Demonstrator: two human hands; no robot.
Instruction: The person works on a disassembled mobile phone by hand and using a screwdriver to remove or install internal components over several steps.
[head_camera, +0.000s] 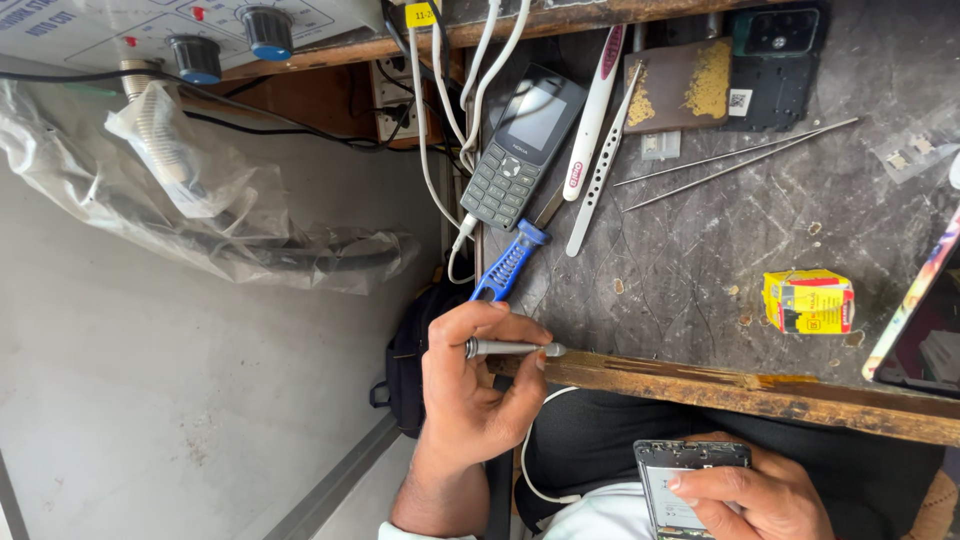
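The dark, worn workbench (720, 260) carries almost everything, and its wooden front edge (720, 385) runs just above the person's lap. Below that edge, the right hand (755, 495) grips an opened smartphone (680, 490), with the thumb lying on its exposed inner side and the fingers closed around its body. The left hand (470, 385) is at the left end of the front edge and pinches a slim metal screwdriver (512, 348) between thumb and fingers, the tool lying across, with one end touching the wood. To do this work well, I think the phone should be held steady and flat, and the driver should stand straight on the screw with light pressure, so the small head is not damaged. On the bench I count one keypad phone (520, 145) near the back left corner, with one blue-handled tool (510, 262) just below it, two white plastic tweezers (598, 130) beside it, and two thin metal rods (735, 160) crossing toward the middle. One dark phone back cover (778, 60) lies at the back edge, and one small yellow box (808, 300) sits near the front right. Several white cables (440, 130) hang at the left edge. At the back left, one device shows two blue knobs (232, 45).
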